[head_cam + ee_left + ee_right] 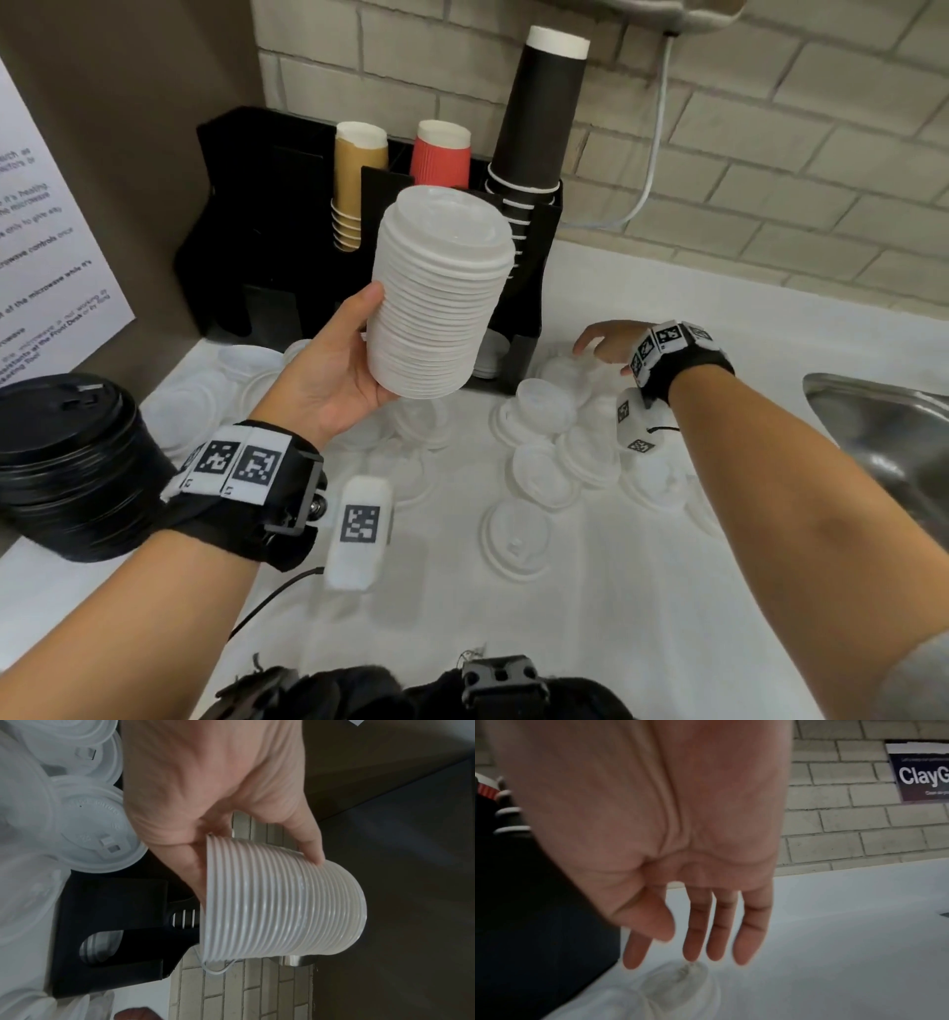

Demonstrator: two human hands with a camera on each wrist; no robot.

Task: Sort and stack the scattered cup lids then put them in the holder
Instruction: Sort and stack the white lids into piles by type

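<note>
The white counter (667, 591) carries the work, with the black cup-and-lid holder (287, 216) standing beyond both sets of fingertips against the brick wall, a stack of black lids (77, 462) out past the left wrist and a steel sink (883, 437) outside the right forearm. The tall stack of white lids (436, 293) is off the counter, upright with its long axis near vertical, gripped by the left hand (334, 380): thumb curled onto the near side, fingers wrapped round the far side and under the base, as the left wrist view confirms (257, 902). Loose white lids (544, 447) lie scattered flat on the counter, below and to the right of that stack. The right hand (606, 344) hovers palm down with its fingers (693, 933) straight and spread, holding nothing; one loose lid (682, 981) sits directly under the fingertips, just short of contact as far as the blur lets one judge. The right hand is plainly the nearer to the scattered lids, so the next pick looks like a short drop straight down onto that lid, then a carry leftward and up to cap the held stack.
</note>
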